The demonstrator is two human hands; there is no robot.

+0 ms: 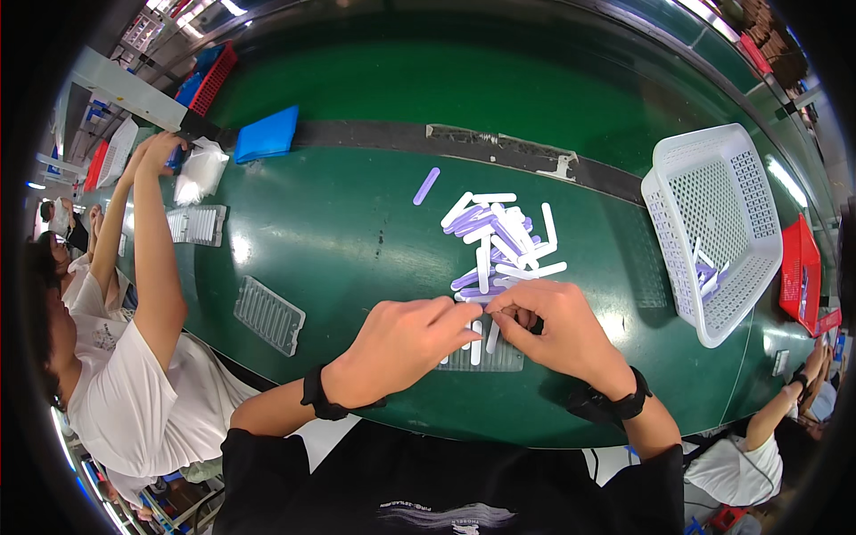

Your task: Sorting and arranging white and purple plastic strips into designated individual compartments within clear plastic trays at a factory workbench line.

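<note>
My left hand (397, 348) and my right hand (562, 330) meet over a clear slotted tray (504, 360) near the table's front edge. The fingers of both hands are pinched close together; what is between the fingertips is too small or hidden to make out. Several white strips (476, 344) stand in or lie on the tray below my fingers, partly covered by the hands. Just beyond my fingertips lies a loose pile of white and purple round-ended strips (504, 232). One purple strip (426, 185) lies apart, farther left.
A white perforated basket (664, 192) with a few strips inside stands at right, beside a red bin (800, 276). Leftward lie an empty clear tray (269, 314), another tray (198, 225), a plastic bag (202, 172) and a blue folder-like item (267, 135). A co-worker (143, 383) sits at left.
</note>
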